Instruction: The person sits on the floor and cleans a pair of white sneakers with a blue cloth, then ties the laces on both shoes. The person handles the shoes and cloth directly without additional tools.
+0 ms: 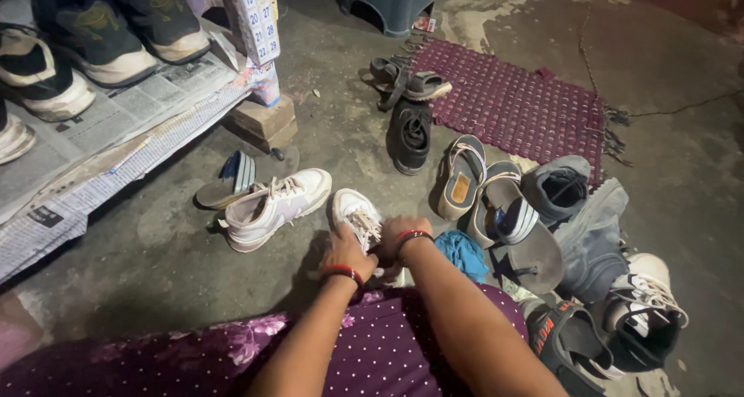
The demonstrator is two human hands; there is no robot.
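Both my hands are on a white lace-up sneaker (354,209) that stands on the concrete floor just in front of my knees. My left hand (343,250) grips its near left side, and a red band circles that wrist. My right hand (397,234) holds the shoe's right side at the laces, with a red and black band on its wrist. The shoe's heel end is hidden behind my hands. Its matching white sneaker (277,205) lies a little to the left, toe pointing right. A blue cloth (463,252) sits right beside my right wrist.
A striped sandal (229,181) lies left of the white pair. Right of my hands are several sandals, a grey shoe (556,186) and black-and-white sneakers (643,308). A black shoe (410,135) stands by a maroon mat (527,106). A newspaper-lined shelf (116,133) at left holds sneakers.
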